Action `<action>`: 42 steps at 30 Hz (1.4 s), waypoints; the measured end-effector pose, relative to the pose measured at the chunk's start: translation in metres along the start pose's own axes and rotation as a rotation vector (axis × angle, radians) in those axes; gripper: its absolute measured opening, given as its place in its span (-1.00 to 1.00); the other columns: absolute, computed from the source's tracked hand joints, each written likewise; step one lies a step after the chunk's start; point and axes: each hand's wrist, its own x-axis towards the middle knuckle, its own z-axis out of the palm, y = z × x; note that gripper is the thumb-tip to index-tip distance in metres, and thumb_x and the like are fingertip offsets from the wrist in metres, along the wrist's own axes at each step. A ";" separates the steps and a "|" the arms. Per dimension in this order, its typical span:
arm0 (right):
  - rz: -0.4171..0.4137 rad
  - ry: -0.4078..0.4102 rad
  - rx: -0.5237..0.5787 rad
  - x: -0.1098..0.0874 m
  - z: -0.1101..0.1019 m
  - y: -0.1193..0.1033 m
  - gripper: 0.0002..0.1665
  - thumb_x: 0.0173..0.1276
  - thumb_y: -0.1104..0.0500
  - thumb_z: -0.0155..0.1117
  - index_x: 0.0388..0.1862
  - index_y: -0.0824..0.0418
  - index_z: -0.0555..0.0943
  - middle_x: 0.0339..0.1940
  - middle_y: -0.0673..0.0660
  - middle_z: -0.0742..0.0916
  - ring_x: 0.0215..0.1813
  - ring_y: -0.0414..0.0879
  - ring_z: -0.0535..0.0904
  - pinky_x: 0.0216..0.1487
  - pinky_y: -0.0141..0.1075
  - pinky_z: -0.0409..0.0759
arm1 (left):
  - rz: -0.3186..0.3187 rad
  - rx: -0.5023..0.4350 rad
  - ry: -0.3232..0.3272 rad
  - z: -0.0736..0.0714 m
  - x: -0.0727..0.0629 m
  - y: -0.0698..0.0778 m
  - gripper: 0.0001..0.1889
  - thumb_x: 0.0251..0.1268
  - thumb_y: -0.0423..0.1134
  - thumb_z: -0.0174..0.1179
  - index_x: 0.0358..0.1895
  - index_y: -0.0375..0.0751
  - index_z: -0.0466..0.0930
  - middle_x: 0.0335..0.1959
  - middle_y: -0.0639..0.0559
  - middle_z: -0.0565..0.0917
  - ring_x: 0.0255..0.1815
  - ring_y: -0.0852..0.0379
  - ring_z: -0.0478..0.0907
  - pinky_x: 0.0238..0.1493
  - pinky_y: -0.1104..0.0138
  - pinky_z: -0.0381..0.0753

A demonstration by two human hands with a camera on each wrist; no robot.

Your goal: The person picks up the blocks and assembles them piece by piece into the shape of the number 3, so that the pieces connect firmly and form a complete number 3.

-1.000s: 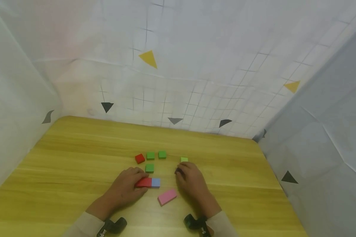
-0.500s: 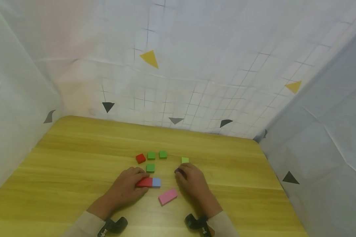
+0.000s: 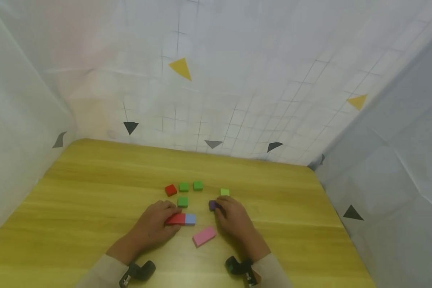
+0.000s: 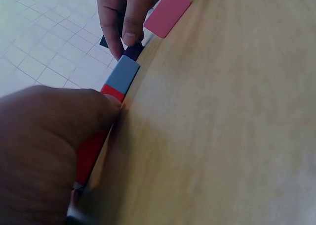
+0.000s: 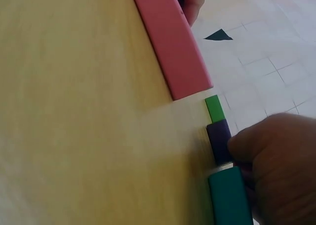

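My left hand point(image 3: 149, 226) grips a long red block point(image 3: 176, 219) between thumb and fingers, low over the table. A light blue block point(image 3: 190, 219) sits flush against the red block's right end. Across from it, my right hand point(image 3: 235, 218) pinches a small dark purple block point(image 3: 212, 205), whose left part shows beyond the fingertips. In the right wrist view, the thumb presses the side of the purple block point(image 5: 219, 142), and a teal block point(image 5: 230, 195) stands nearer the camera, beside the hand. A pink block point(image 3: 204, 236) lies slanted on the table between both hands.
Behind the left hand are a small red block point(image 3: 171, 190) and several green blocks point(image 3: 183, 187). A lime green block point(image 3: 225, 192) lies just beyond the right hand. White sheets point(image 3: 216, 80) with dark and yellow triangles enclose the wooden table point(image 3: 273, 188).
The purple block, mostly covered by the right hand earlier, now shows farther left of its fingertips. The left hand keeps its hold on the red block in the same place.
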 end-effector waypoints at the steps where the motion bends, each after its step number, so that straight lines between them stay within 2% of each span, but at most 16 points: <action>1: 0.003 -0.006 -0.003 0.001 0.000 0.000 -0.70 0.34 0.19 0.33 0.03 0.25 0.70 0.03 0.12 0.73 0.07 0.02 0.68 0.11 -0.13 0.62 | 0.004 0.003 0.002 0.000 0.001 0.000 -0.53 0.13 0.01 0.41 0.13 0.00 0.68 -0.03 0.28 0.61 -0.07 0.32 0.45 -0.04 0.28 0.52; 8: -0.002 -0.027 0.021 0.002 -0.003 -0.003 -0.72 0.36 0.20 0.33 0.02 0.25 0.69 0.01 0.12 0.73 0.06 0.02 0.67 0.11 -0.12 0.62 | 0.014 0.005 -0.004 0.001 0.002 -0.001 -0.54 0.13 -0.01 0.42 0.12 -0.02 0.68 -0.03 0.26 0.62 -0.05 0.29 0.46 -0.03 0.25 0.52; 14: -0.020 -0.023 0.032 0.003 -0.003 -0.005 -0.73 0.36 0.19 0.35 0.01 0.24 0.70 0.02 0.13 0.73 0.08 0.03 0.66 0.14 -0.12 0.61 | -0.004 -0.003 -0.011 0.000 0.002 -0.001 -0.53 0.13 0.00 0.42 0.13 -0.01 0.67 -0.02 0.26 0.62 -0.03 0.28 0.47 -0.01 0.24 0.53; 22: -0.024 -0.033 -0.001 0.002 -0.003 -0.007 -0.69 0.35 0.18 0.35 0.04 0.24 0.71 0.09 0.15 0.71 0.13 0.05 0.65 0.17 -0.10 0.59 | -0.023 -0.019 -0.024 0.001 0.003 0.000 -0.54 0.15 -0.01 0.41 0.14 0.02 0.64 -0.01 0.27 0.63 -0.02 0.28 0.47 0.01 0.22 0.53; 27: -0.037 -0.029 -0.005 0.001 -0.001 -0.006 -0.69 0.34 0.21 0.36 0.05 0.22 0.71 0.08 0.11 0.72 0.13 0.02 0.65 0.16 -0.13 0.60 | -0.042 -0.065 -0.031 -0.001 0.001 -0.001 -0.54 0.16 -0.04 0.41 0.15 0.01 0.63 0.00 0.28 0.63 0.01 0.28 0.48 0.03 0.20 0.54; 34: -0.053 -0.016 0.021 0.000 0.002 -0.008 -0.71 0.34 0.19 0.37 0.01 0.21 0.72 0.03 0.10 0.73 0.09 0.01 0.66 0.14 -0.13 0.61 | -0.085 -0.119 -0.087 -0.005 -0.001 -0.005 -0.54 0.18 -0.01 0.40 0.17 0.10 0.61 0.05 0.38 0.59 0.07 0.35 0.46 0.11 0.23 0.54; 42: -0.081 -0.025 0.004 0.002 0.002 -0.014 -0.71 0.37 0.14 0.34 0.03 0.18 0.73 0.04 0.08 0.73 0.09 -0.01 0.66 0.14 -0.15 0.61 | -0.062 -0.131 -0.082 -0.007 0.001 -0.006 -0.55 0.17 -0.01 0.41 0.14 0.06 0.64 0.03 0.35 0.61 0.08 0.34 0.48 0.13 0.22 0.55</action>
